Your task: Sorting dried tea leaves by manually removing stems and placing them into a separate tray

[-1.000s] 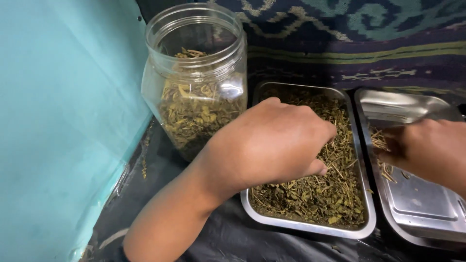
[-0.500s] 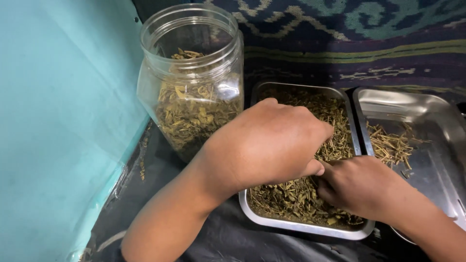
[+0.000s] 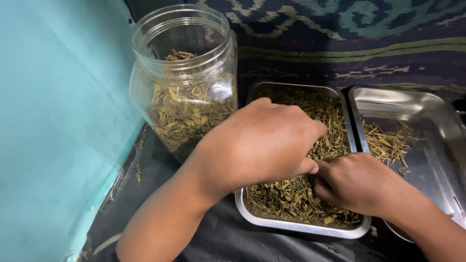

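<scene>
Both hands (image 3: 262, 145) (image 3: 357, 184) pinch dried herbs (image 3: 291, 196) (grip closed) in steel tray (image 3: 296, 225) on black sheet (image 3: 228, 237).

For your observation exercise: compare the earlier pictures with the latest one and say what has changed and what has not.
The right hand left the nearly empty steel tray on the right, where thin stems now lie uncovered, and moved left into the dried green leaves of the middle steel tray, beside the left hand. The left hand stayed in the leaves; the clear plastic jar stayed put.
</scene>
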